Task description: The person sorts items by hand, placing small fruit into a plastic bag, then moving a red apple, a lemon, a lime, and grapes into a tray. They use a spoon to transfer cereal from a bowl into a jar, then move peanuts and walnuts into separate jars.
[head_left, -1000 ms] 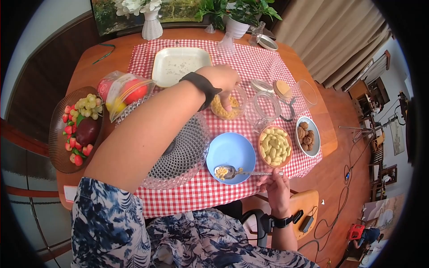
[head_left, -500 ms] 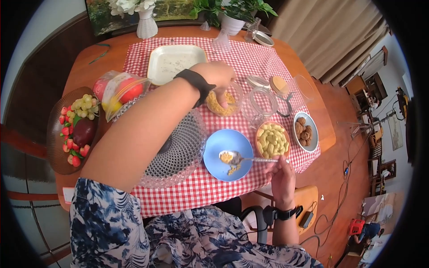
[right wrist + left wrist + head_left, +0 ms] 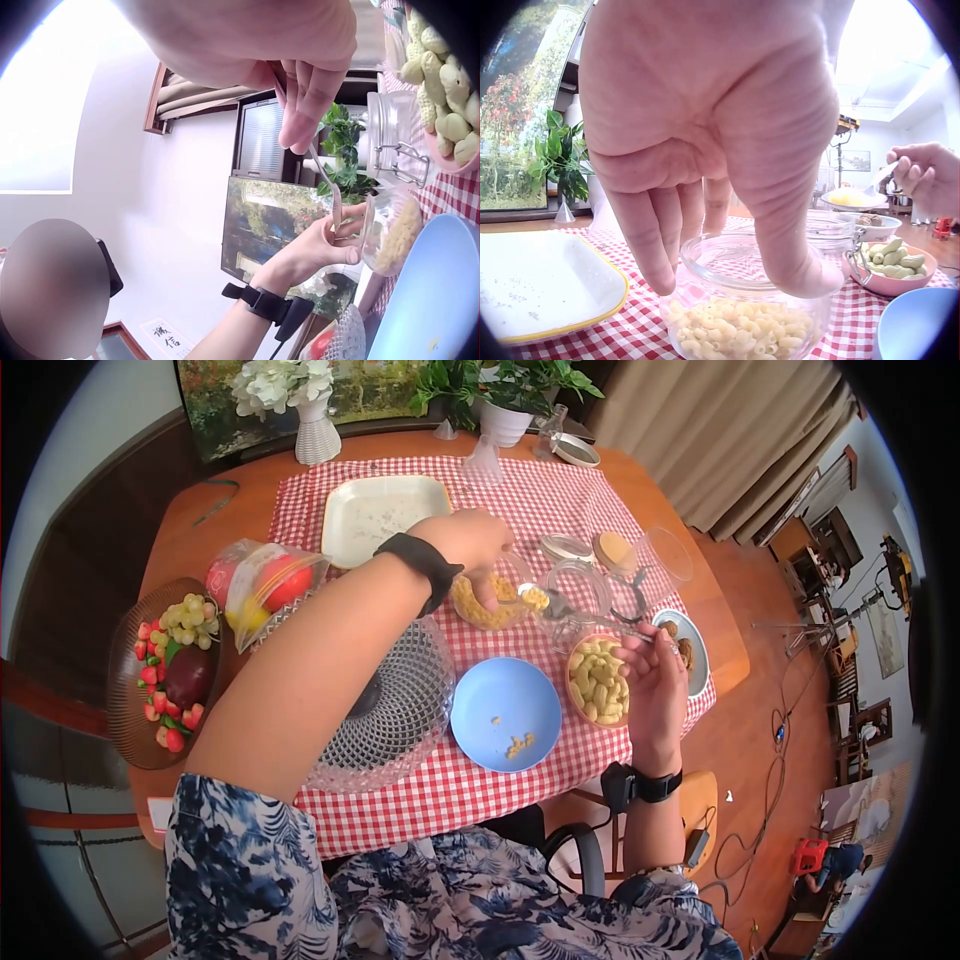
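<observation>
My left hand (image 3: 465, 545) reaches over a glass bowl (image 3: 727, 283) of small elbow macaroni (image 3: 742, 322), its thumb on one side of the rim and its fingers on the other. In my right hand (image 3: 655, 685) is a metal spoon (image 3: 553, 607), pinched by the handle. Macaroni (image 3: 535, 598) fills the spoon's bowl, which hangs over the clip-top glass jar (image 3: 386, 124), close to the macaroni bowl. A blue plate (image 3: 490, 695) nearer the body bears a few loose pieces of macaroni (image 3: 520, 745).
A pink bowl of peanuts (image 3: 598, 685) and a white bowl of walnuts (image 3: 700, 660) stand at the right. A patterned glass dish (image 3: 400, 705) and a fruit dish (image 3: 125, 700) are at the left. The white tray (image 3: 350, 510) lies behind, near an upright clear glass (image 3: 668, 555).
The spoon has risen from the blue plate with macaroni in it and moved forward, towards the glass bowl. My right hand moved forward with it. My left hand stays at the bowl.
</observation>
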`<action>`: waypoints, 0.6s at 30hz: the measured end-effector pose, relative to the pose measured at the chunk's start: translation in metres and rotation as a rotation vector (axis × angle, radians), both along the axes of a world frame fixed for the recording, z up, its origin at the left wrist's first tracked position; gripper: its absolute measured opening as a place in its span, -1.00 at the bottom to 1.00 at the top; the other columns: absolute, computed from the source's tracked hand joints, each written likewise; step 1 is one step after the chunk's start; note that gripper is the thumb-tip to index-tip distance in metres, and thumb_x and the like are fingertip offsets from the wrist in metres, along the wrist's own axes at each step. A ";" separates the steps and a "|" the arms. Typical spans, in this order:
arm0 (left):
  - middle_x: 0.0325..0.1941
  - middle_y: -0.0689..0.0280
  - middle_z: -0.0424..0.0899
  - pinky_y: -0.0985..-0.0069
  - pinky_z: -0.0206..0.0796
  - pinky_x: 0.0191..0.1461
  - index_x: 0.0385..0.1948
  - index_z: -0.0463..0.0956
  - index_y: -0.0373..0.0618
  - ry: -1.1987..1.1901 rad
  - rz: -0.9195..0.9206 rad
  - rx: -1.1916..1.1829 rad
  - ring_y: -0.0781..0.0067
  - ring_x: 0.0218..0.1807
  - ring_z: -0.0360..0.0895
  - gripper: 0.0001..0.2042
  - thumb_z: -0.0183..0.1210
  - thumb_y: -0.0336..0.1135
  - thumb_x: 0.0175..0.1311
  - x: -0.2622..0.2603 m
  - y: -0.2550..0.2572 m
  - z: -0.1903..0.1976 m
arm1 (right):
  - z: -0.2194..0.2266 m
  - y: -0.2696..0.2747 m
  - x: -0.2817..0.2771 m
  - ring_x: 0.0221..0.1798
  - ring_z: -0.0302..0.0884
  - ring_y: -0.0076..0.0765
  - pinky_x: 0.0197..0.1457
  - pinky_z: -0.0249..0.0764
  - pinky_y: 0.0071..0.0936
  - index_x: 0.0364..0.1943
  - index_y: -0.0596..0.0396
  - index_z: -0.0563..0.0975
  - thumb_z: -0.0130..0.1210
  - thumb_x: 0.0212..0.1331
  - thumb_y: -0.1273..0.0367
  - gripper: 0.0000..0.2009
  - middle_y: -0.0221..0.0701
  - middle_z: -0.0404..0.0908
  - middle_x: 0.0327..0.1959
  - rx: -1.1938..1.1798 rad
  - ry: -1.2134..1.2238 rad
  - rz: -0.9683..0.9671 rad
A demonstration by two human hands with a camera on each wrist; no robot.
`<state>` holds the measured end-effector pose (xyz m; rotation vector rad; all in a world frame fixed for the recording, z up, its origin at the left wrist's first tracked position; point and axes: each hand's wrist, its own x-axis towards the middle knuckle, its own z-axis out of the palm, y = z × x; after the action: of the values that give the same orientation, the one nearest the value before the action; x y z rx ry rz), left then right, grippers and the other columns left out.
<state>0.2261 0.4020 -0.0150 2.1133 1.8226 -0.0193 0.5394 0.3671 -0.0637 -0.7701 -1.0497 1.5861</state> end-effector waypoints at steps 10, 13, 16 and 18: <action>0.05 0.10 0.67 0.27 0.43 0.19 0.14 0.52 -0.15 0.000 -0.030 -0.001 0.08 0.13 0.59 -0.16 0.63 -0.09 -0.36 0.002 -0.001 0.002 | 0.012 -0.019 -0.031 -0.09 0.69 -0.23 -0.09 0.61 -0.44 0.05 0.27 0.47 -0.16 0.54 0.26 -0.68 -0.17 0.68 -0.14 0.445 -0.305 0.027; 0.07 0.12 0.66 0.24 0.45 0.17 0.14 0.51 -0.15 -0.008 -0.003 -0.011 0.09 0.14 0.58 -0.19 0.63 -0.11 -0.30 0.004 -0.009 0.010 | 0.006 -0.024 0.001 -0.12 0.70 -0.27 -0.15 0.60 -0.44 -0.01 0.25 0.48 -0.16 0.54 0.25 -0.69 -0.18 0.68 -0.18 0.455 -0.300 0.030; 0.06 0.12 0.67 0.25 0.46 0.16 0.13 0.52 -0.13 -0.005 0.008 -0.001 0.10 0.13 0.59 -0.20 0.63 -0.10 -0.30 0.003 -0.006 0.005 | -0.006 -0.030 0.033 -0.16 0.70 -0.28 -0.17 0.60 -0.43 -0.03 0.24 0.49 -0.17 0.54 0.24 -0.68 -0.18 0.68 -0.18 0.385 -0.300 0.127; 0.06 0.12 0.67 0.25 0.46 0.15 0.13 0.52 -0.13 0.011 -0.008 0.022 0.10 0.13 0.59 -0.20 0.63 -0.09 -0.30 0.003 -0.004 0.003 | -0.023 -0.033 0.046 -0.15 0.71 -0.25 -0.15 0.61 -0.43 -0.02 0.25 0.49 -0.17 0.54 0.24 -0.67 -0.18 0.68 -0.18 0.213 -0.299 0.261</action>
<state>0.2290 0.3983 -0.0116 2.1396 1.8287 -0.0134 0.5852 0.3339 -0.0867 -0.7618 -1.5631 1.5715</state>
